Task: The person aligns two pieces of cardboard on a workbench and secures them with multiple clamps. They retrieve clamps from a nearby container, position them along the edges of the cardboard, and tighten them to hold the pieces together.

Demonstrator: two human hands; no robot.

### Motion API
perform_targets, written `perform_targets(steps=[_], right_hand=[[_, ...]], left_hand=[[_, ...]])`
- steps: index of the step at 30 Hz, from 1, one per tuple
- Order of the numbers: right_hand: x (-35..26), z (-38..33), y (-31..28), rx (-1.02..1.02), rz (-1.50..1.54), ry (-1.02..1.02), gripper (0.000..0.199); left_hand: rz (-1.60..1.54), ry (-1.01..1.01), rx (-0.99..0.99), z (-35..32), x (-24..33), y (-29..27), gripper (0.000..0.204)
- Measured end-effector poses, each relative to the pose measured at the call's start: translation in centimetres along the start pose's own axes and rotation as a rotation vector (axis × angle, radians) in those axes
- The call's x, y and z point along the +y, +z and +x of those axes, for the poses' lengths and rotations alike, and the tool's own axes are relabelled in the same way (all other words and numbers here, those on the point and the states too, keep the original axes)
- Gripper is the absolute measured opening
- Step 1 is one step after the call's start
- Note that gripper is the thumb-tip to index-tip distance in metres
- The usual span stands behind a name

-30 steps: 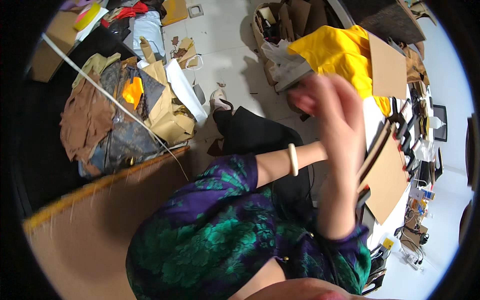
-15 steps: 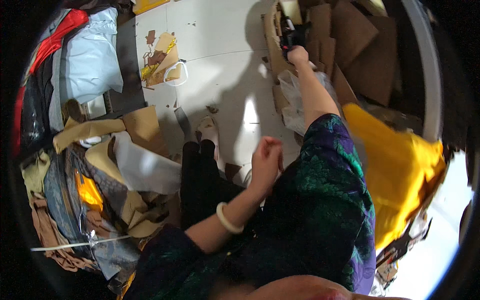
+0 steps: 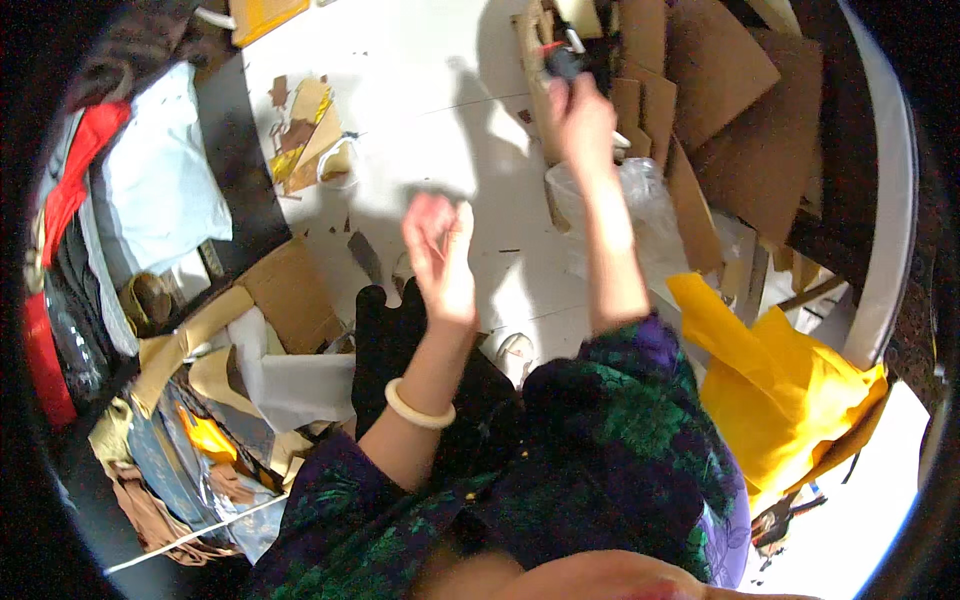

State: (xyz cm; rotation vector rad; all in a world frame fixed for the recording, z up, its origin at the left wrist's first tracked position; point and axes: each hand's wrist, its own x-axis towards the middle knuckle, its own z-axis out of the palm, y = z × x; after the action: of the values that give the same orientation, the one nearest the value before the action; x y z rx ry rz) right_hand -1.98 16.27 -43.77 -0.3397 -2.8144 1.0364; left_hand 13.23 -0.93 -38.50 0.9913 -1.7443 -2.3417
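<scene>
My right hand (image 3: pixel 588 118) reaches forward at the upper right, its fingers blurred. At its fingertips is a black tool with a bit of red (image 3: pixel 563 63), over the open cardboard box (image 3: pixel 537 95); its exact kind is too unclear to tell. The fingers seem closed on it. My left hand (image 3: pixel 440 250) is raised in the middle over the pale floor. Its fingers are apart and slightly curled, with nothing in them. A cream bangle (image 3: pixel 418 405) sits on that wrist.
Brown cardboard sheets (image 3: pixel 720 120) lean at the upper right beside clear plastic wrap (image 3: pixel 640 190). Yellow material (image 3: pixel 780 385) is at my right. A pale blue bag (image 3: pixel 160 170) and folded cloths (image 3: pixel 150 500) lie on the left. Cardboard scraps (image 3: pixel 305 140) lie on the floor (image 3: pixel 420 60).
My left hand has swung forward and left, away from my body, and its fingers have spread. My right hand stays by the box, and the black tool shows at a different angle.
</scene>
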Motion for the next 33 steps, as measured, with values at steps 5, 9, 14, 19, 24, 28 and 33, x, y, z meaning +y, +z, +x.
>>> perform_targets(steps=[5, 9, 14, 19, 24, 28, 33], right_hand=[[-7.6, -6.9, -7.0, -0.873, 0.467, -0.364, 0.022], [4.0, 5.4, 0.9, -0.415, -0.010, 0.151, 0.033], [18.9, 11.5, 12.3, -0.570, -0.423, 0.516, 0.051], [18.0, 11.4, 15.9, -0.485, -0.369, 0.515, 0.055], [21.6, 11.0, 13.2, -0.484, -0.531, 0.034, 0.032], [18.1, 8.7, 8.6, 0.060, -0.170, -0.239, 0.029], [5.4, 3.5, 0.0, 0.351, 0.601, 0.062, 0.017]], left_hand=[[-0.155, -0.327, -0.041, 3.5, 3.4, 1.7, 0.040], [-0.351, -0.409, 0.017, 3.8, -0.8, 1.0, 0.025], [-0.067, -0.588, -0.241, 2.6, 0.9, 3.2, 0.033], [0.012, -0.604, -0.158, 4.0, 1.0, 2.8, 0.033], [-0.041, -0.619, -0.180, 3.7, 1.7, 3.7, 0.030], [-0.097, -0.655, -0.178, 1.9, 1.6, 3.9, 0.028], [-0.310, -0.602, -0.082, -1.4, 0.5, 3.1, 0.027]])
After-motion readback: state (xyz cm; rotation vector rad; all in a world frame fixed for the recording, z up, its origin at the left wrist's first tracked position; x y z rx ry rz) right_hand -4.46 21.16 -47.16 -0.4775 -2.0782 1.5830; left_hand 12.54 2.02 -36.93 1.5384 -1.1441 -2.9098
